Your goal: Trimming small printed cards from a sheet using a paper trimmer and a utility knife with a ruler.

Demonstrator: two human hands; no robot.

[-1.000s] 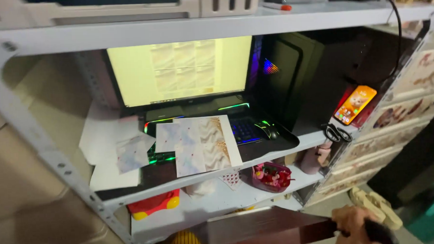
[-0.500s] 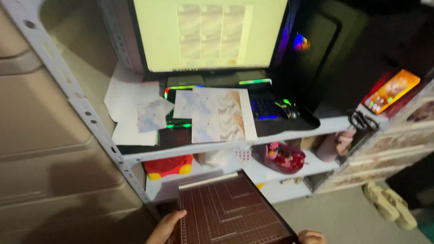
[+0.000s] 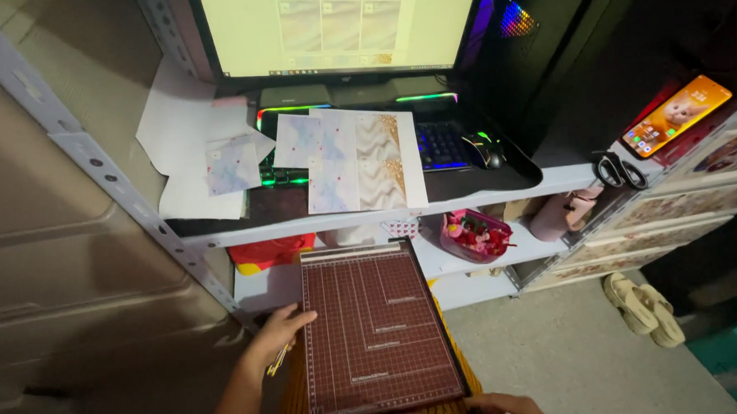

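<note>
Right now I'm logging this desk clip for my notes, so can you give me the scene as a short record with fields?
left hand: left hand grips the left edge of the cutting board
right hand: right hand at the board's lower right corner, mostly out of frame
held thing: dark red gridded cutting board, flat on the lap
shelf above: printed sheet lying over a lit keyboard, mouse, monitor
lower shelf: pink bowl
right side: phone, scissors
floor: sandals
</note>
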